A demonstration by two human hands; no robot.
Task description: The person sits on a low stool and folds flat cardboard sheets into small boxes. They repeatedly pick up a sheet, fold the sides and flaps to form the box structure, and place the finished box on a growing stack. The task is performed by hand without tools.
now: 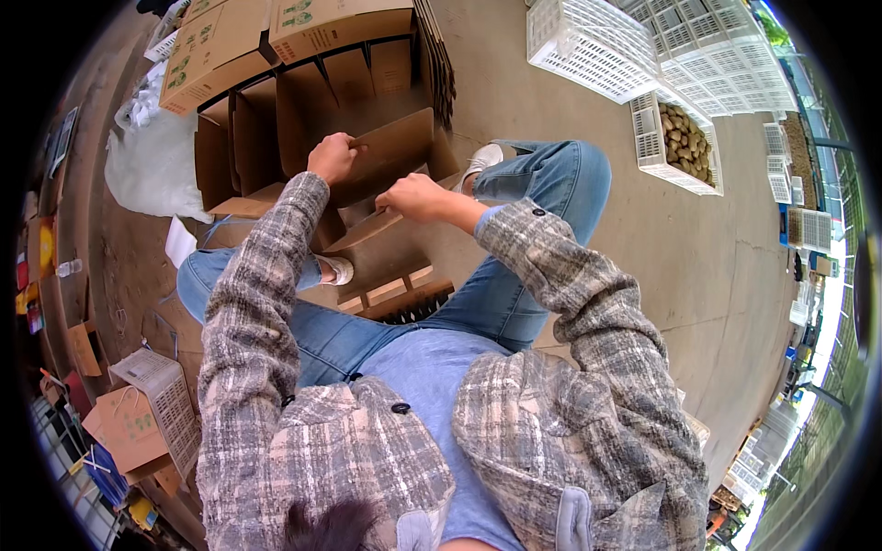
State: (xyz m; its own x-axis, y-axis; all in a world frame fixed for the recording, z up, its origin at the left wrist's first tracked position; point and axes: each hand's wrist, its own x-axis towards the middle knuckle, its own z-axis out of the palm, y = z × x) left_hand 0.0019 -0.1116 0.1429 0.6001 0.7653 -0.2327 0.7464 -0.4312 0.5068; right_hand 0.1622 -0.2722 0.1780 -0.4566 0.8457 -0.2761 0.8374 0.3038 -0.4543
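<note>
An open brown cardboard box (397, 154) stands between my feet with its flaps raised. My left hand (333, 159) is closed on the box's upper flap, fingers curled over its edge. Lower and to the right, my right hand (411, 197) pinches the edge of the box's near side. The inside of the box is mostly hidden by the flaps and my hands. Just beyond it are several open cardboard boxes (253, 138) standing side by side, touching or close to the one I hold.
Closed cartons (344, 23) and flattened cardboard (436, 69) lie at the far side. White plastic bags (152, 165) sit at the left. On the right stand white crates (593, 46) and a crate of brown roundish produce (684, 147). A slatted wooden piece (395, 289) lies between my legs.
</note>
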